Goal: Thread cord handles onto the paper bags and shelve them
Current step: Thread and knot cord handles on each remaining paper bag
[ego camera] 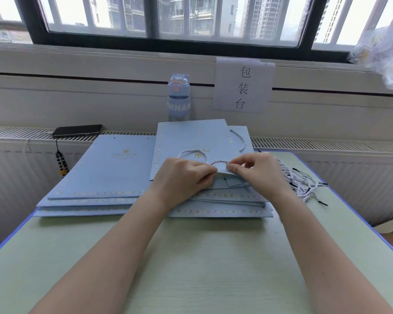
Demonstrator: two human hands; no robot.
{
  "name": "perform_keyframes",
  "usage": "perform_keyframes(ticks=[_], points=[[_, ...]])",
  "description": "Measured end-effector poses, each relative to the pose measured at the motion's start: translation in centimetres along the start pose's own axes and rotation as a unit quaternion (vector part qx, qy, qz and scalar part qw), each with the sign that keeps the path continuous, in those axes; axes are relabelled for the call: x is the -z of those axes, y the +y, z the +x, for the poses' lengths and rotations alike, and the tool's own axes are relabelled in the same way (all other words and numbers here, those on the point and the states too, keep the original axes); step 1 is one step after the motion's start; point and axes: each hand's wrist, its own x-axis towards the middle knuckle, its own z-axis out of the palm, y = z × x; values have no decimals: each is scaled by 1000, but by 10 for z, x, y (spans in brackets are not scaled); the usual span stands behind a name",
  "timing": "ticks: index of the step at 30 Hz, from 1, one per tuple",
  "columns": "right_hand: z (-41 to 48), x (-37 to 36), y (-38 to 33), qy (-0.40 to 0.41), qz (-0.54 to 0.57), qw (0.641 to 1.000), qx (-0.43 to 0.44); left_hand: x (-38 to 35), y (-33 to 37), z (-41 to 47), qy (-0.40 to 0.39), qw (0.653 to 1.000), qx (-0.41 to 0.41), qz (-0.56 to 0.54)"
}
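The left hand pinches the near edge of the top blue paper bag, which lies flat on a stack on the green table. The right hand pinches a white cord at that edge. Loose cords lie just to the right

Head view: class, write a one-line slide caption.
Left hand grips the rim of a blue paper bag while right hand pinches a white cord handle there, loose cords alongside.

We face a table. On it, L: stack of bags; R, just beside: 2nd stack, cord on its top bag. Loose cords R of that. Behind: bottle; phone far L on ledge.
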Motion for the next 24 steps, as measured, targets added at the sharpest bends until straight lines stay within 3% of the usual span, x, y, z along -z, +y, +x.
perform_keyframes(ticks=[4, 10, 17, 20, 22, 24], points=[[0, -2, -1, -31, -27, 999, -3, 1, 1, 1, 5, 1000, 13, -4], [1, 4, -6, -86, 106, 990, -24, 8, 1, 6, 66, 993, 75, -58], [-2, 3, -7, -120, 103, 987, 15, 11, 0, 6, 59, 989, 115, -78], [-3, -5, -6, -7, 39, 996, 80, 11, 3, 10, 66, 981, 153, -97], [-6, -9, -7, 79, -6, 980, 181, 14, 4, 12, 72, 972, 188, -118], [-7, -11, -8, 102, -25, 964, 244, 17, 3, 13, 62, 962, 224, -144]])
